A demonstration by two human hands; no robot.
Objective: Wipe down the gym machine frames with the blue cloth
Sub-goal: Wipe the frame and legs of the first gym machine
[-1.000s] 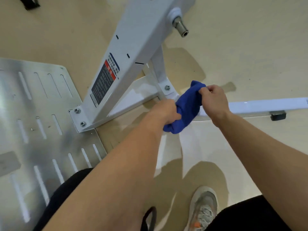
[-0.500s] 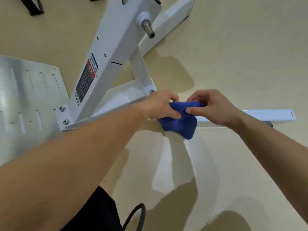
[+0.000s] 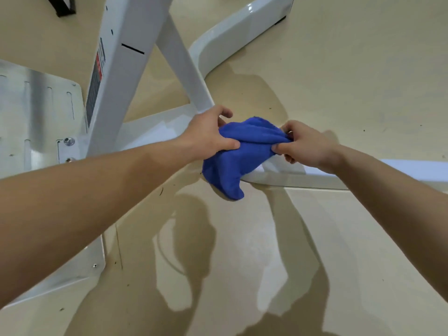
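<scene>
The blue cloth is bunched over the white floor bar of the gym machine frame, its lower corner hanging to the floor. My left hand grips the cloth's left side with thumb on top. My right hand pinches its right end between thumb and fingers. The white upright post with a red and black label rises at the upper left, and a thinner diagonal brace meets the base just behind my left hand.
A slotted metal footplate lies at the left, bolted to the post's base. Another white base leg runs toward the upper right. A black foot stands at the top left. Glossy beige floor surrounds everything.
The view has moved closer and lower over the frame's base. Both hands have spread the cloth wider along the floor bar, the right hand shifting right.
</scene>
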